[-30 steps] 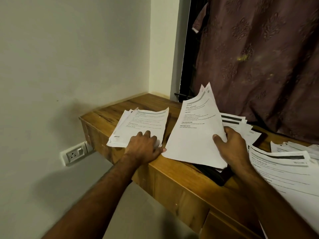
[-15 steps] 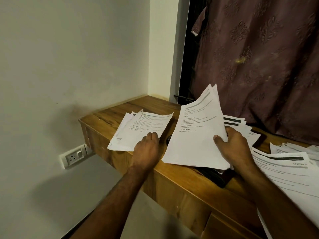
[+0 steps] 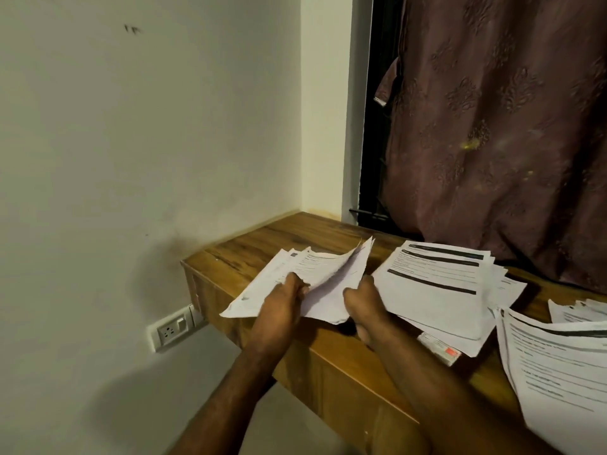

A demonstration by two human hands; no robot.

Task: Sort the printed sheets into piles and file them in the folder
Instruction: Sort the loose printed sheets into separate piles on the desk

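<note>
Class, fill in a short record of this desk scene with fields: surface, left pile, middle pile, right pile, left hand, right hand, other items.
surface: brown wooden desk top set in a wall corner
left pile: white printed sheets, top ones lifted and curled
middle pile: fanned white sheets with black header bars
right pile: white text sheets at the frame's right edge
left hand: grips the left pile's near edge
right hand: holds the lifted sheets' near right edge
other items: white wall socket; mauve patterned curtain; small white and red packet
</note>
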